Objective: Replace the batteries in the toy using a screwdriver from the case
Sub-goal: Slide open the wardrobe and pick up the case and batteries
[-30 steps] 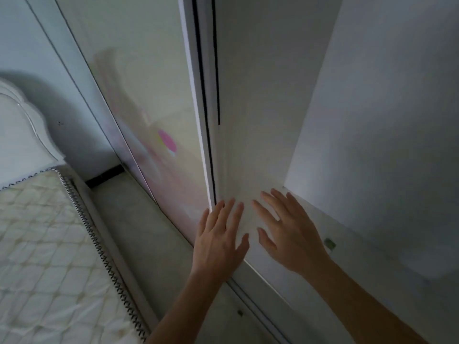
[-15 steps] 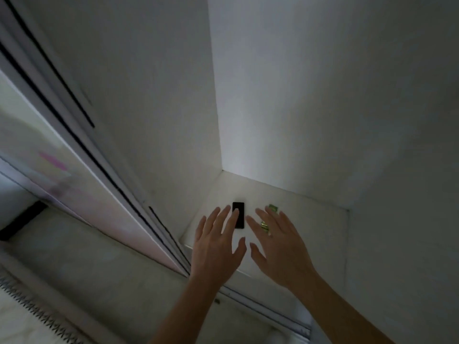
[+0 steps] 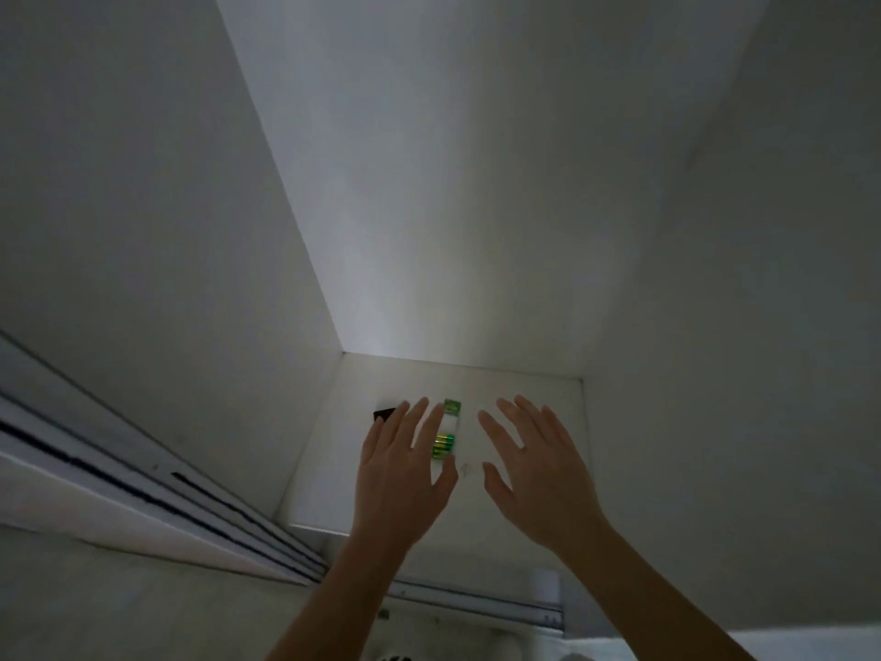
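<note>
Head view — batteries [image 3: 443,445] in wardrobe compartment [image 3: 410,381]

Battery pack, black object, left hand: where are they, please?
battery pack [image 3: 451,426], head view, on its white middle part.
black object [image 3: 384,414], head view, on its visible corner beside the fingers.
left hand [image 3: 400,484], head view, on the back of the hand.

On the shelf [image 3: 534,398], the battery pack [image 3: 448,434] lies between my left hand [image 3: 400,479] and right hand [image 3: 538,474]. The case [image 3: 384,413] lies left of it, partly behind my left hand
</note>
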